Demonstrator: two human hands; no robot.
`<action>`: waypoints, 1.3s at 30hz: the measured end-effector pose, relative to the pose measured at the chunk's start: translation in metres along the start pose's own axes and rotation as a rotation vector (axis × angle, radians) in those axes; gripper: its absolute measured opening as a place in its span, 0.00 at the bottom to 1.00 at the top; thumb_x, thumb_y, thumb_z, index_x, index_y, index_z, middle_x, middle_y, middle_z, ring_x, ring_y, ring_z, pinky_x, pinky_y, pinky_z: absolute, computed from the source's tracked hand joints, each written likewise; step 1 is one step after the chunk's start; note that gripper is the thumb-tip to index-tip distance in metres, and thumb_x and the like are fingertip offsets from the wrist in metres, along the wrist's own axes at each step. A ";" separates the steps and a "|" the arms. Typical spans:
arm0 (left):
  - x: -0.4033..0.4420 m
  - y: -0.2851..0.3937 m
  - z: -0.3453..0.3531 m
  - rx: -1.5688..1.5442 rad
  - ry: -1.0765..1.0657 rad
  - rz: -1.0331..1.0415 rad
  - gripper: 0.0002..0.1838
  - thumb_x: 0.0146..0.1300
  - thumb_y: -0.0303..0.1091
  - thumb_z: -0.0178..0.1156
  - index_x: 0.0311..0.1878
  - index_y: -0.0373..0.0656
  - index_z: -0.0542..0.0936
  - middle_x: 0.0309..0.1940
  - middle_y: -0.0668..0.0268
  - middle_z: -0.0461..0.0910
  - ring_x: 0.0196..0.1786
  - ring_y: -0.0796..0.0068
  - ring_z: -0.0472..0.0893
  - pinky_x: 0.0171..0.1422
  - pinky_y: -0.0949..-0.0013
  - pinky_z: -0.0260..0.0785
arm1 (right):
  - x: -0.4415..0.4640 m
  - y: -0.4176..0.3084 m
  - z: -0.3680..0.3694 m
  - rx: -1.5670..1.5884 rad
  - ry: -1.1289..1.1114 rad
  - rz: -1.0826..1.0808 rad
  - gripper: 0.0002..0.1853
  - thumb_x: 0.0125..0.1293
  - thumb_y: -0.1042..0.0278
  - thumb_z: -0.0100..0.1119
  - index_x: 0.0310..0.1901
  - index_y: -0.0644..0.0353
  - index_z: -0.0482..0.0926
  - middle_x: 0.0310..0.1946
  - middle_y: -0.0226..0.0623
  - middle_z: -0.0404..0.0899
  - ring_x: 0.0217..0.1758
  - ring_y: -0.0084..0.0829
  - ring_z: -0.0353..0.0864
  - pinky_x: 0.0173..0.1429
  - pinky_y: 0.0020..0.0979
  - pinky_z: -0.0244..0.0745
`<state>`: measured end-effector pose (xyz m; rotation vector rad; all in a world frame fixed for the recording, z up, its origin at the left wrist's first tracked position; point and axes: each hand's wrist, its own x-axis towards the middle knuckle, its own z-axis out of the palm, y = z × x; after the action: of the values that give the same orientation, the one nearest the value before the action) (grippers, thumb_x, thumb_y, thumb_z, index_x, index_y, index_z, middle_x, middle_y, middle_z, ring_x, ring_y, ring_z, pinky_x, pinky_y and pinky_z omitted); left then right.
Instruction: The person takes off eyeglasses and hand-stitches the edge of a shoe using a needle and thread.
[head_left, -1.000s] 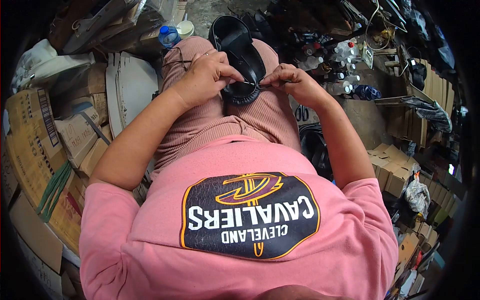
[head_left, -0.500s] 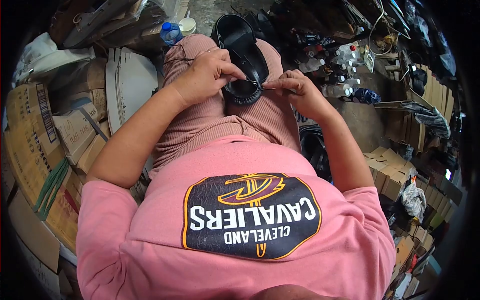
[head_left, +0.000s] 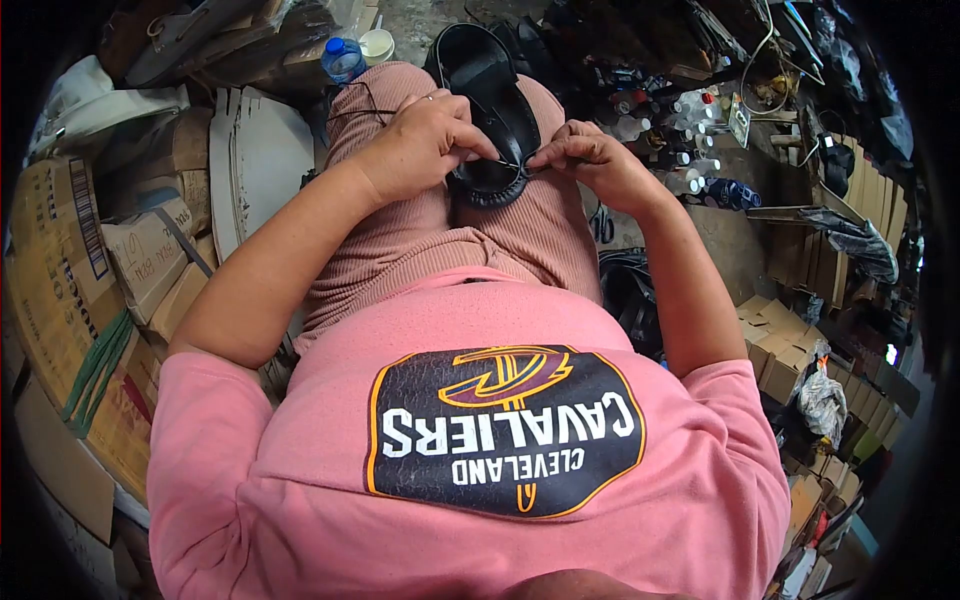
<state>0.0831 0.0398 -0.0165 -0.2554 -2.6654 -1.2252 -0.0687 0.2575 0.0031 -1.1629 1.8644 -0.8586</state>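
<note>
From my remote seat, I have the shoe (head_left: 480, 100) lengthwise over the gap between the thighs (head_left: 548, 230), my left hand (head_left: 430, 140) at its left edge, my right hand (head_left: 590, 160) at its right — both toward its near end. Past the left knee sits a bottle (head_left: 343, 63), a tub (head_left: 377, 46) just behind it. Cartons (head_left: 60, 290) crowd my left. Rightward, a cluster of bottles (head_left: 690, 180) occupies the floor (head_left: 722, 238) — scissors (head_left: 602, 225) nearer, beside the right thigh.

Black shoe (head_left: 490, 105) — leather, perhaps — opening upward on the lap (head_left: 535, 225), near rim (head_left: 490, 199) puckered.
</note>
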 end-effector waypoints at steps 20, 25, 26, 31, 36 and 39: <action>-0.006 0.008 0.006 0.047 0.029 0.059 0.10 0.49 0.22 0.65 0.34 0.47 0.85 0.26 0.65 0.72 0.34 0.65 0.74 0.40 0.65 0.66 | -0.007 -0.005 0.004 0.053 -0.008 0.021 0.24 0.52 0.89 0.52 0.45 0.53 0.86 0.32 0.25 0.72 0.44 0.23 0.69 0.56 0.21 0.64; 0.016 -0.008 0.006 -0.095 -0.102 -0.030 0.08 0.49 0.24 0.65 0.33 0.48 0.85 0.28 0.63 0.73 0.38 0.62 0.75 0.43 0.64 0.69 | 0.000 0.008 0.008 0.117 -0.024 0.021 0.24 0.51 0.89 0.53 0.46 0.52 0.86 0.30 0.25 0.72 0.41 0.23 0.69 0.54 0.21 0.65; 0.019 -0.008 0.006 -0.128 -0.172 -0.040 0.08 0.50 0.24 0.65 0.33 0.48 0.85 0.28 0.63 0.73 0.38 0.61 0.75 0.42 0.64 0.69 | 0.000 0.009 0.008 0.118 -0.018 0.019 0.24 0.51 0.89 0.53 0.46 0.52 0.86 0.30 0.25 0.72 0.41 0.23 0.69 0.54 0.21 0.65; 0.010 0.001 0.002 -0.039 -0.098 0.063 0.09 0.49 0.21 0.65 0.34 0.45 0.85 0.29 0.65 0.74 0.37 0.66 0.75 0.42 0.67 0.68 | -0.010 -0.001 0.006 -0.024 0.024 -0.038 0.27 0.48 0.89 0.51 0.46 0.51 0.86 0.30 0.23 0.72 0.42 0.22 0.69 0.54 0.22 0.65; -0.003 0.006 0.003 0.029 -0.004 -0.046 0.09 0.48 0.23 0.67 0.33 0.45 0.85 0.28 0.66 0.76 0.36 0.66 0.76 0.40 0.67 0.68 | -0.017 0.005 0.017 0.008 0.075 -0.002 0.28 0.47 0.89 0.52 0.48 0.48 0.85 0.29 0.23 0.74 0.42 0.22 0.69 0.55 0.22 0.65; -0.011 0.018 0.008 0.113 0.018 -0.060 0.09 0.48 0.22 0.66 0.34 0.46 0.85 0.29 0.65 0.77 0.36 0.66 0.76 0.40 0.67 0.68 | -0.021 0.005 0.029 -0.021 0.155 -0.033 0.27 0.47 0.87 0.54 0.47 0.46 0.85 0.29 0.24 0.76 0.42 0.25 0.70 0.54 0.24 0.67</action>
<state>0.0974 0.0566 -0.0119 -0.1482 -2.7337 -1.0829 -0.0399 0.2744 -0.0095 -1.1717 1.9870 -0.9743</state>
